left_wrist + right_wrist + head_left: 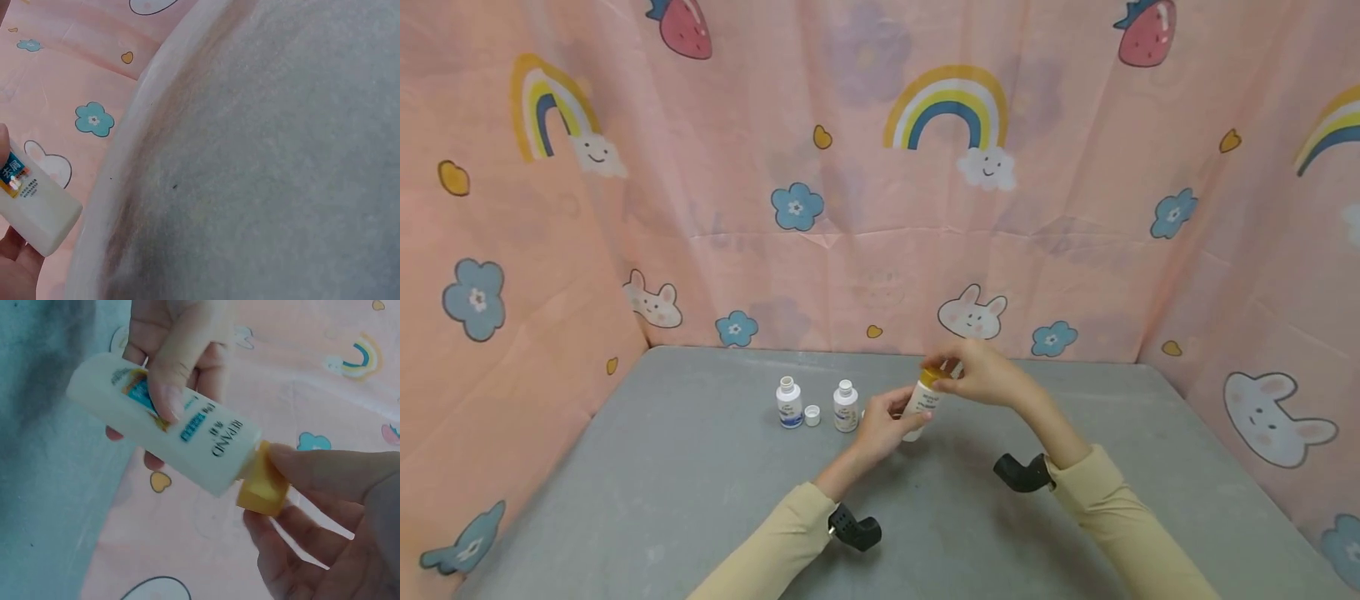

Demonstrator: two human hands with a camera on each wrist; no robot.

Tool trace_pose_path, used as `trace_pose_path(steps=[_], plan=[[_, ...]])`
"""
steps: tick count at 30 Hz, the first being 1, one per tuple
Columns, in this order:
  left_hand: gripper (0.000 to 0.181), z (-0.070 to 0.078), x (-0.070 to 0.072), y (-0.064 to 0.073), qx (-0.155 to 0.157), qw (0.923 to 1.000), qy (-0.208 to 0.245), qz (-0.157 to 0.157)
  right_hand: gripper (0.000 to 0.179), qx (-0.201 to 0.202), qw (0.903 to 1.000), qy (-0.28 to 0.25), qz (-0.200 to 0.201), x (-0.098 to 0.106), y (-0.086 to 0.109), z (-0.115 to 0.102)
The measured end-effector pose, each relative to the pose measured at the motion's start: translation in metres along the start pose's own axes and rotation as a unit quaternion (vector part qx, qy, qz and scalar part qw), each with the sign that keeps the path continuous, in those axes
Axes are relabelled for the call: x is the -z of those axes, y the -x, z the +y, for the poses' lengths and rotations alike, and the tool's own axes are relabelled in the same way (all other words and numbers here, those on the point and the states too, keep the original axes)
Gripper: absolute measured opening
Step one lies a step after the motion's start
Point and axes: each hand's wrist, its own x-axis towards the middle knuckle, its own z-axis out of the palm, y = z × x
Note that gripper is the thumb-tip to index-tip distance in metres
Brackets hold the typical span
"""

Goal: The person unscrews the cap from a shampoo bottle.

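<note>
A white plastic bottle (917, 406) with a yellow cap (264, 486) is held tilted above the grey table, its capped end toward the upper right in the head view. My left hand (880, 427) grips the bottle's body, thumb across the printed label in the right wrist view. With thumb and fingers, my right hand (988, 375) pinches the yellow cap. A narrow strip of neck shows between cap and shoulder; whether the cap is loose I cannot tell. Only the bottle's lower end (47, 215) and part of the left hand appear in the left wrist view.
Left of my hands, two small white bottles, one (790, 404) farther left and another (846, 407) nearer, stand uncapped on the grey table (685, 483). A small white cap (812, 416) lies between them. Behind the table hangs a pink patterned curtain (880, 275).
</note>
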Motion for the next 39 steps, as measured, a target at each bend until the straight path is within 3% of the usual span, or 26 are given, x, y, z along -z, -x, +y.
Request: trace_pose_path(steps=[4, 9, 13, 18, 22, 25, 28, 30, 39], plan=[[0.041, -0.014, 0.0, -0.005, -0.006, 0.9997, -0.019, -0.011, 0.02, 0.02, 0.9992, 0.034, -0.01, 0.001, 0.001, 0.003], [0.043, -0.032, 0.0, -0.012, -0.002, 0.999, -0.036, -0.027, 0.019, 0.063, 0.997, 0.039, -0.021, 0.002, 0.002, 0.007], [0.043, -0.033, 0.002, -0.012, 0.001, 0.9982, -0.04, -0.043, 0.021, 0.093, 0.9944, 0.038, -0.033, 0.004, 0.003, 0.008], [0.042, -0.027, 0.003, -0.01, 0.006, 0.9987, -0.021, -0.046, 0.027, 0.097, 0.9924, 0.041, -0.063, 0.007, 0.004, 0.008], [0.044, -0.035, 0.002, -0.011, 0.005, 0.9992, 0.004, -0.039, 0.028, 0.077, 0.9953, 0.026, -0.052, 0.008, 0.006, 0.007], [0.045, -0.036, 0.002, -0.01, 0.0, 0.9994, 0.011, -0.033, 0.02, 0.016, 0.9994, 0.032, 0.002, 0.002, 0.006, 0.004], [0.043, -0.035, 0.001, -0.011, 0.0, 0.9997, 0.006, -0.026, 0.033, -0.058, 0.9958, 0.051, 0.048, -0.007, 0.004, -0.001], [0.043, -0.034, 0.001, -0.011, 0.005, 0.9997, 0.001, -0.024, 0.036, -0.074, 0.9934, 0.063, 0.061, -0.012, 0.002, -0.003], [0.043, -0.03, -0.002, -0.014, 0.016, 0.9993, -0.002, -0.033, 0.026, -0.034, 0.995, 0.077, 0.053, -0.012, 0.002, -0.008]])
